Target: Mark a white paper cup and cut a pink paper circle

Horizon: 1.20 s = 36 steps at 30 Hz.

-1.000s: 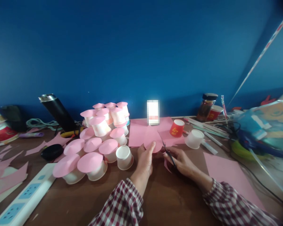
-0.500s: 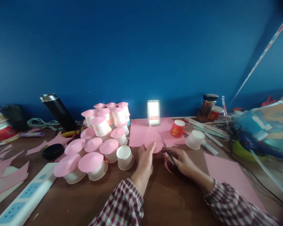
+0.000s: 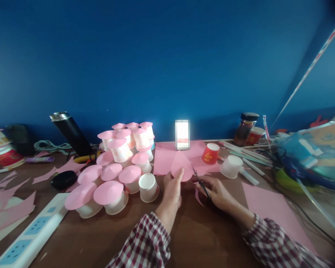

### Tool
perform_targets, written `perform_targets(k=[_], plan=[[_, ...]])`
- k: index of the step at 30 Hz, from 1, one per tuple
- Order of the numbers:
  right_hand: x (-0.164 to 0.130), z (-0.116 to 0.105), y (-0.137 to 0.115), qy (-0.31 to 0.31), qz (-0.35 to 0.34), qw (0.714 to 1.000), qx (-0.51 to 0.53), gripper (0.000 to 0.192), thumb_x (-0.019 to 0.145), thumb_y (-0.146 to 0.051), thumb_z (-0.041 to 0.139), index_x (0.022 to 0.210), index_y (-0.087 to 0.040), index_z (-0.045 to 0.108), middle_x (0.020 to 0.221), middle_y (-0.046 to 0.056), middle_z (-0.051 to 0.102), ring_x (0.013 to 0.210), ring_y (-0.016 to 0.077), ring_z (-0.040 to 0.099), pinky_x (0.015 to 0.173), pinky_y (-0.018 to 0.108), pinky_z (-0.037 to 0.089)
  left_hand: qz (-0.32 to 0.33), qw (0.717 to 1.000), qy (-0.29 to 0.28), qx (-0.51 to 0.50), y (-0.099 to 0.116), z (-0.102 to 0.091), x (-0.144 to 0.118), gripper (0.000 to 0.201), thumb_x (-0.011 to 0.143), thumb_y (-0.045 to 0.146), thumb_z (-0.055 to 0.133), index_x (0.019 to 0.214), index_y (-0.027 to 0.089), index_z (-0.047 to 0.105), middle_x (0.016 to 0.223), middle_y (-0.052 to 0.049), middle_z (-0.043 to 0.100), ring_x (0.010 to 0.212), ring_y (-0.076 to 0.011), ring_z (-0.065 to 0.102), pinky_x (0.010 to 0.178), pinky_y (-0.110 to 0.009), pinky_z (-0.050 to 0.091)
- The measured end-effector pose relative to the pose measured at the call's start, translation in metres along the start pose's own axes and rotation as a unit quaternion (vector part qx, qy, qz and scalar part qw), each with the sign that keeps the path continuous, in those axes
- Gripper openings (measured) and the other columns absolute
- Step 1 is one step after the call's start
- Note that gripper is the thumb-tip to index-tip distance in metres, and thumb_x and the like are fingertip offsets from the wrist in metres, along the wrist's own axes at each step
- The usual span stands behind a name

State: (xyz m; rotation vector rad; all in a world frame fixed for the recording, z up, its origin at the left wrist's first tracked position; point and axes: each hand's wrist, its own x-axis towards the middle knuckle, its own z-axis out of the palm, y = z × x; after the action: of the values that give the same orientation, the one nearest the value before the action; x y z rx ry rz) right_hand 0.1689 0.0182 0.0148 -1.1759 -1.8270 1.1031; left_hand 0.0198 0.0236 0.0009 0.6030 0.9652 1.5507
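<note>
Between thumb and fingers, my left hand (image 3: 173,188) grips a rounded piece of pink paper (image 3: 182,165) that comes to a point at its far side. My right hand (image 3: 213,191) is closed round dark scissors (image 3: 199,179), whose blades lie along the paper's right edge. A thin pink strip (image 3: 198,197) hangs beneath the scissors. Behind the hands lie pink sheets (image 3: 163,158). To the left, several white paper cups wear pink cone tops (image 3: 108,191), and one white cup (image 3: 147,186) stands uncovered beside my left hand.
A red cup (image 3: 210,153) and a white cup (image 3: 231,166) stand right of the sheets, near several straws (image 3: 245,154). Another pink sheet (image 3: 276,212) lies far right. A power strip (image 3: 36,230), a black flask (image 3: 71,132) and paper scraps (image 3: 11,208) occupy the left.
The view has shifted very slightly. Both hands keep nearly the same place, and the scissors remain at the paper's right edge.
</note>
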Motion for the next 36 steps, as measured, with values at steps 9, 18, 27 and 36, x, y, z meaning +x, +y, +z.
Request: perform_targets(k=[9,18,27,36], plan=[[-0.0003,-0.002,-0.0007,-0.008,-0.011,1.0,-0.009,0.038,0.083,-0.044,0.058,0.102,-0.012,0.065,0.068,0.003,0.062,0.06,0.0147,0.054,0.053,0.024,0.042,-0.001,1.0,-0.008,0.02,-0.0029,-0.0023,0.0009,0.043,0.064,0.044,0.074,0.089,0.009,0.067,0.082,-0.012,0.07,0.069,-0.0189,0.065,0.064,-0.03,0.049],[-0.0011,-0.002,0.0043,-0.013,-0.014,0.999,0.034,0.041,0.081,-0.046,0.06,0.104,-0.012,0.065,0.07,0.002,0.059,0.059,0.0124,0.051,0.053,0.023,0.04,0.004,0.999,-0.015,0.034,-0.0092,-0.0052,0.004,0.039,0.066,0.041,0.074,0.087,0.009,0.069,0.081,-0.012,0.071,0.069,-0.019,0.065,0.065,-0.029,0.048],[-0.0009,-0.0039,0.0024,-0.007,-0.016,1.0,0.017,0.042,0.081,-0.049,0.058,0.101,-0.012,0.066,0.071,0.003,0.06,0.062,0.0145,0.053,0.054,0.024,0.043,0.003,1.0,-0.008,0.029,-0.0067,-0.004,0.0028,0.04,0.064,0.041,0.075,0.088,0.01,0.069,0.084,-0.013,0.071,0.071,-0.0197,0.065,0.066,-0.03,0.049],[-0.0007,-0.0045,0.0001,-0.007,-0.016,1.0,-0.001,0.039,0.082,-0.045,0.058,0.099,-0.012,0.067,0.067,0.002,0.059,0.056,0.0114,0.048,0.05,0.022,0.04,0.006,1.0,-0.023,0.015,0.0003,-0.0013,-0.0008,0.042,0.065,0.042,0.074,0.088,0.008,0.068,0.08,-0.013,0.071,0.068,-0.0207,0.065,0.065,-0.032,0.05]])
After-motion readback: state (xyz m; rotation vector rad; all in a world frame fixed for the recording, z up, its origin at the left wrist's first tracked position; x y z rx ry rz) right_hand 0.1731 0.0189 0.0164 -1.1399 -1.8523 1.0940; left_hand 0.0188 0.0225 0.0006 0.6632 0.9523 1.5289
